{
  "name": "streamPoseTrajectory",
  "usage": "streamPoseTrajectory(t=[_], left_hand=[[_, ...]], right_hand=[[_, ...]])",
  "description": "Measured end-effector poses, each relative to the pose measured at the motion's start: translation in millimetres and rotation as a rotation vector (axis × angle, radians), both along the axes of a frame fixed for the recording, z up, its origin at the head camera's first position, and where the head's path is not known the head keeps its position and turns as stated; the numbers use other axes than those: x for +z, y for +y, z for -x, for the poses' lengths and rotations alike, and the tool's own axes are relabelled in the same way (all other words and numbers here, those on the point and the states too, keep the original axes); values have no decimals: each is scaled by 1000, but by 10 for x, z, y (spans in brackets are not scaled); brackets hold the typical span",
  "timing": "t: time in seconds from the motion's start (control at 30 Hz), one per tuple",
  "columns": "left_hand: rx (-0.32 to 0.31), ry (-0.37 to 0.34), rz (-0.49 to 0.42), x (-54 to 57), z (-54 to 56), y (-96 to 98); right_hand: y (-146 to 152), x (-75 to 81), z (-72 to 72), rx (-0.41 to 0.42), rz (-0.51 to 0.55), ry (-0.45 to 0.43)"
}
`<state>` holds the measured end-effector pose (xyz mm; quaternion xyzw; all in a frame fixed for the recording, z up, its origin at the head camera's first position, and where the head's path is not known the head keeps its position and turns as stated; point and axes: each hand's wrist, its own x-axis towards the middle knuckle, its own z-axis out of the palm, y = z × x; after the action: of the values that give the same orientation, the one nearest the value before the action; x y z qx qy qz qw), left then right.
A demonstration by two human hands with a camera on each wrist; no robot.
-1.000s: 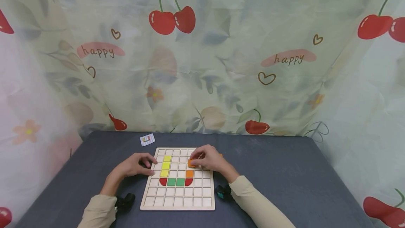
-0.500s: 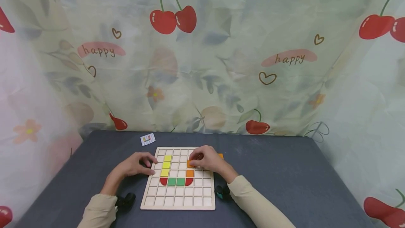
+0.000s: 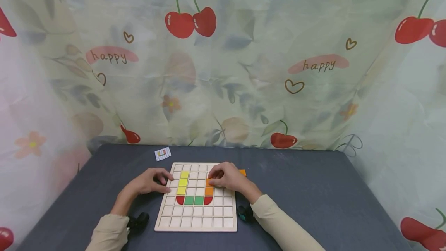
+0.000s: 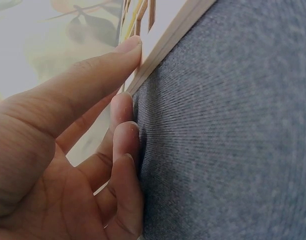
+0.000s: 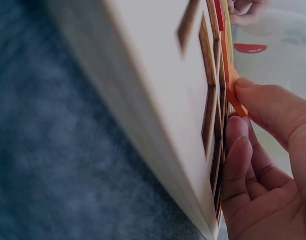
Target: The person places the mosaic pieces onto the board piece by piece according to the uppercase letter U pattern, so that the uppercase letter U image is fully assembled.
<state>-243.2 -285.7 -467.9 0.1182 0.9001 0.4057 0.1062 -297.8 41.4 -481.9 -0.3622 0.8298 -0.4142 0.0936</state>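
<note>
In the head view a pale wooden grid board (image 3: 193, 223) lies on the table, holding a column of yellow tiles (image 3: 182, 182), two green tiles (image 3: 193, 200) and two red rounded tiles (image 3: 208, 200). My right hand (image 3: 230, 176) pinches an orange square tile (image 5: 237, 95) over the cell just beyond a second orange tile (image 3: 208, 191). That held tile sits tilted against the grid in the right wrist view, thumb on its face. My left hand (image 3: 150, 181) rests at the board's left edge, thumb (image 4: 128, 47) on the rim and fingers loosely bent beside it.
A small pattern card (image 3: 162, 153) lies beyond the board's far left corner. Another orange piece (image 3: 242, 172) shows past the right hand, beside the board. Dark cloth covers the table (image 3: 306, 196), and a printed curtain (image 3: 223, 69) hangs behind it.
The right hand has come slightly nearer and lower, bringing the orange tile up against the orange tile on the board. The left hand stays at the board's edge.
</note>
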Motion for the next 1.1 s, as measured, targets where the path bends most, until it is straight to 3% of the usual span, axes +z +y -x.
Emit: streamPoseTrajectory(t=[0.63,0.93,1.1], left_hand=[[-8,7,-8,7,-3,-4],[-50,22,-16,8,11,-48],[-29,7,-21,-23,33,-58]], right_hand=[[2,-11,-14,-4,1,49],[66,-20,-2,2,55,17],[149,-4,12,9,91,2]])
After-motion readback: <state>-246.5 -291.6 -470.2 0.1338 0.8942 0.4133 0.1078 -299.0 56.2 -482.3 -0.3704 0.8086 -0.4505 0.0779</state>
